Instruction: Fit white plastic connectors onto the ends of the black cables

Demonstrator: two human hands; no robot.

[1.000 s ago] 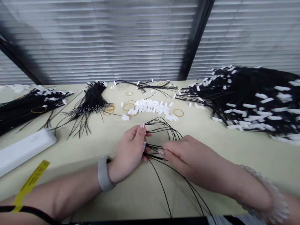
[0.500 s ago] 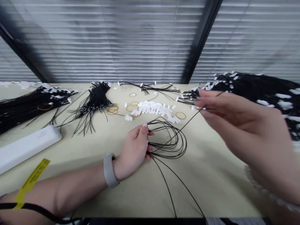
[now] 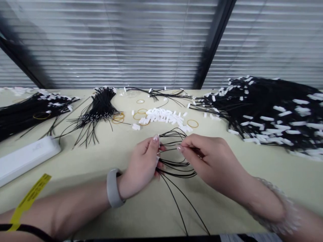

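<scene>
My left hand (image 3: 145,161) is closed around one end of a looped bundle of thin black wires (image 3: 174,163). A bit of something white shows between its thumb and fingers. From below that grip, two loose wire ends (image 3: 188,201) run down toward the table's front edge. My right hand (image 3: 212,161) is at the right side of the loops, thumb and forefinger pinched on one thin black wire (image 3: 170,150) that leads toward the left hand. Its other fingers are curled, and they hide part of the loops. Small white pieces (image 3: 164,116) lie in a heap just beyond my hands.
Piles of black wires with white ends lie at the right (image 3: 272,111) and far left (image 3: 22,114). A tied wire bundle (image 3: 101,104) stands back left, near yellow rubber bands (image 3: 118,118). A white power strip (image 3: 27,159) lies left. Blinds (image 3: 126,43) hang behind the table.
My right hand has come in from the upper right to the loops and pinches a wire near my left hand. The left hand has stayed closed on the bundle.
</scene>
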